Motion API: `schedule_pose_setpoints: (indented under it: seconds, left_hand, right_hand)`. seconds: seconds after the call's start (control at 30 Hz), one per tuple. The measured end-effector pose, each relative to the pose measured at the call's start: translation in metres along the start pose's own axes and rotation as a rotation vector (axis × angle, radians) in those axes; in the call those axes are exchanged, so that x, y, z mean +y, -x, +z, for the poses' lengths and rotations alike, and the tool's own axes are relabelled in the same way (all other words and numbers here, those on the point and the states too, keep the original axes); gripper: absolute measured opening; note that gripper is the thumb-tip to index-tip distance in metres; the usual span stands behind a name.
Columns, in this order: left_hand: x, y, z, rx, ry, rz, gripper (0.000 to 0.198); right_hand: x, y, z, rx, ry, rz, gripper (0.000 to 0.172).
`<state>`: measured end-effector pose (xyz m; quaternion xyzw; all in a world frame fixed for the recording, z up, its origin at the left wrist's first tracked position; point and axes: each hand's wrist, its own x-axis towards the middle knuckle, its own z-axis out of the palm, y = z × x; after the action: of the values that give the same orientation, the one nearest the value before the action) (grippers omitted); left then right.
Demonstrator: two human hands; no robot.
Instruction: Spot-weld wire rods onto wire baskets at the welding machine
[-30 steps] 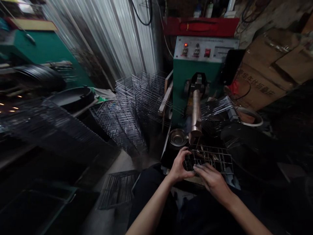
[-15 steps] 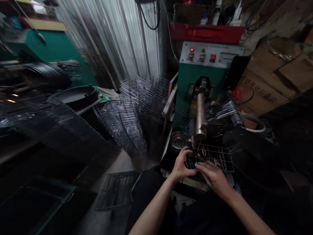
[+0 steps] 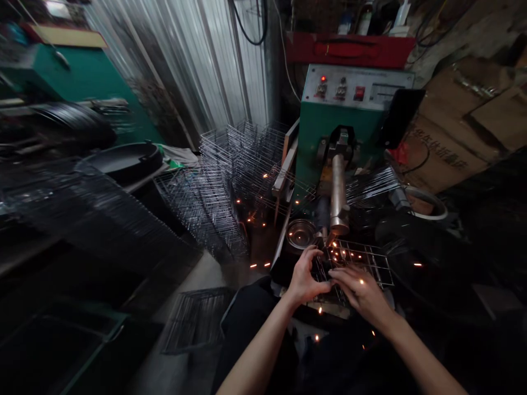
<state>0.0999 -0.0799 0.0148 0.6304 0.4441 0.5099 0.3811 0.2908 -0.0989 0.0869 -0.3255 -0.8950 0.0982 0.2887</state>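
Observation:
A wire grid (image 3: 376,262) lies under the metal cylinder (image 3: 339,197) of a green machine (image 3: 313,131). My left hand (image 3: 307,277) is at the grid's left end, thumb and fingers curved around its edge and closed on it. Beside it, my right hand (image 3: 358,288) rests at the grid's near side, fingers pressed together on the wires. Orange sparks (image 3: 335,253) fly from the spot beneath the cylinder and over my right hand. The exact contact of the fingertips with the wires is dark.
Stacked wire racks (image 3: 214,197) stand left of the machine. A round metal dish (image 3: 300,234) sits by the cylinder. Bundled wires (image 3: 373,185) and cardboard boxes (image 3: 453,137) are at the right. Another wire piece (image 3: 197,320) lies on the floor at lower left.
Sparks have appeared around the cylinder's lower end and scattered to both sides. Both hands stay in nearly the same place on the grid. The view has shifted slightly.

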Motion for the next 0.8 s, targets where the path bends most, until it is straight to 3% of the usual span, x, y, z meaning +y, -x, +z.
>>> schedule_pose_setpoints:
  seconds: [0.2,0.5,0.67,0.8]
  left_hand:
    - [0.005,-0.012,-0.011,-0.04,-0.052,0.002,0.07]
    - [-0.006,-0.034,-0.01,-0.008,-0.007,0.002,0.07]
    - [-0.008,-0.032,-0.01,0.013,-0.002,0.048,0.07]
    - [-0.002,-0.03,-0.01,0.054,-0.086,0.056,0.067]
  right_hand:
    - [-0.002,-0.008,0.002,0.022,0.005,0.025,0.032]
    - [0.017,-0.025,0.008,0.039,0.064,-0.01,0.033]
    - [0.018,-0.024,0.007,0.075,0.045,-0.02,0.032]
    - [0.015,-0.024,0.007,0.086,-0.012,0.084,0.026]
